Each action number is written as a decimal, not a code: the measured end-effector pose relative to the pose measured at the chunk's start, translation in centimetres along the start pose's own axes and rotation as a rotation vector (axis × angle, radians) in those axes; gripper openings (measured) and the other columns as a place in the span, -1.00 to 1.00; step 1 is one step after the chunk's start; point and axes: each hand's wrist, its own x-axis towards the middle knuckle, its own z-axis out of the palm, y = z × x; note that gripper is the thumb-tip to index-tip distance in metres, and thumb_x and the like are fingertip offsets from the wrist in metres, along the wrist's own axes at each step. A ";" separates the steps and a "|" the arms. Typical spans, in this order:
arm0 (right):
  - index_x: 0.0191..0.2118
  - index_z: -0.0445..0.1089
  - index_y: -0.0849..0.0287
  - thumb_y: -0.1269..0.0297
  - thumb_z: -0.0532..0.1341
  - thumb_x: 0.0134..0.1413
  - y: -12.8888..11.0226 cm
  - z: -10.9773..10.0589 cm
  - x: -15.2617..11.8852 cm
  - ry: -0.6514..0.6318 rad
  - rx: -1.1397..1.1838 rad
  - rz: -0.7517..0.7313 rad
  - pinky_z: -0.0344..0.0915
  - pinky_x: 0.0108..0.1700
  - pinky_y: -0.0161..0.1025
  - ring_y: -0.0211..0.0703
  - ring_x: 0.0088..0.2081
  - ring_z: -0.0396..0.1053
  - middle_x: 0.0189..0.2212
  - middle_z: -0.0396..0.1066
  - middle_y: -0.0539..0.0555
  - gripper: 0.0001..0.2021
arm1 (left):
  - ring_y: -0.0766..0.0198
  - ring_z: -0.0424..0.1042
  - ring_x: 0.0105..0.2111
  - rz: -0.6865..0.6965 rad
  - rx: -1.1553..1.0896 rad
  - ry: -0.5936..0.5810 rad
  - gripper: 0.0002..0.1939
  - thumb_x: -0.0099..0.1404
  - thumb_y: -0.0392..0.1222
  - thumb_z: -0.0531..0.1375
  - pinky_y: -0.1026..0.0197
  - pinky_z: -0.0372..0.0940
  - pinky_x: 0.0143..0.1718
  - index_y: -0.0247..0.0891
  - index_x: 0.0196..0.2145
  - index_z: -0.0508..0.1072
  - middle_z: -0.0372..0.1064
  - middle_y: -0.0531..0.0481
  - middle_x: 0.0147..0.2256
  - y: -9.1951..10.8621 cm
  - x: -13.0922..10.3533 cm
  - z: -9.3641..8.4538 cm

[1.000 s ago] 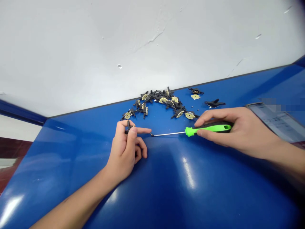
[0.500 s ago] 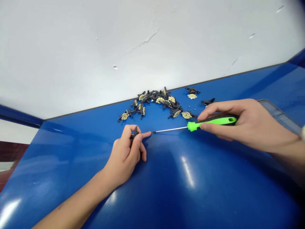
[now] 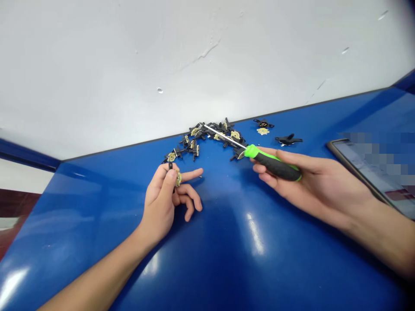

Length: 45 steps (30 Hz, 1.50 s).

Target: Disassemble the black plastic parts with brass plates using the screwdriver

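Note:
My left hand [image 3: 165, 196] pinches a small black plastic part with a gold round plate [image 3: 178, 178] between thumb and index finger; my fingers hide much of it. One finger points to the right, and a tiny dark piece [image 3: 200, 176], too small to name, shows at its tip. My right hand [image 3: 301, 181] is wrapped round the green and black handle of a screwdriver [image 3: 275, 165]. Its thin metal shaft slants up to the left, across the view of a heap of similar black and gold parts [image 3: 194, 147] behind both hands.
A loose gold plate [image 3: 263, 131] lies beside a black part [image 3: 263, 123] at the back. Another black part [image 3: 288, 139] sits to its right. A phone [image 3: 366, 172] lies beyond my right wrist on the blue table [image 3: 227, 259]. A white wall [image 3: 129, 65] rises behind.
The screwdriver has swung from pointing level at my left fingertip to pointing up and away. My left hand has turned the part, and its gold plate now shows. More of the phone is visible.

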 end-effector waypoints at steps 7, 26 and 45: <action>-0.32 0.53 0.21 0.05 0.29 0.24 -0.1 4.0 -3.1 -0.275 0.751 0.380 0.33 -0.45 -0.40 -0.33 -0.48 0.30 -0.50 0.32 0.01 -0.70 | 0.15 0.56 -0.60 -0.205 -0.198 -0.085 -0.81 0.54 -0.06 0.01 0.28 0.31 -0.76 -0.19 -0.23 0.17 0.63 -0.32 -0.12 -0.7 -1.5 1.7; -0.53 0.40 0.14 0.26 0.18 0.30 2.6 6.7 -3.2 -0.300 -0.456 -0.032 0.24 -0.49 -0.34 -0.33 -0.61 0.32 -0.69 0.40 -0.09 -0.67 | 0.12 0.59 -0.59 -0.308 -0.235 -0.247 -0.81 0.54 -0.05 0.00 0.31 0.35 -0.76 -0.16 -0.24 0.14 0.51 0.02 -0.52 -2.2 -2.6 4.0; -0.43 0.51 0.17 0.39 0.29 0.06 1.6 6.7 1.4 -0.345 -0.799 -0.484 0.16 -0.45 -0.39 -0.36 -0.55 0.26 -0.60 0.41 -0.11 -0.92 | 0.20 0.39 -0.77 -0.433 -0.155 -0.172 -0.74 0.42 0.04 0.09 0.33 0.18 -0.88 -0.17 -0.28 0.19 0.42 0.04 -0.60 -1.3 -1.7 1.5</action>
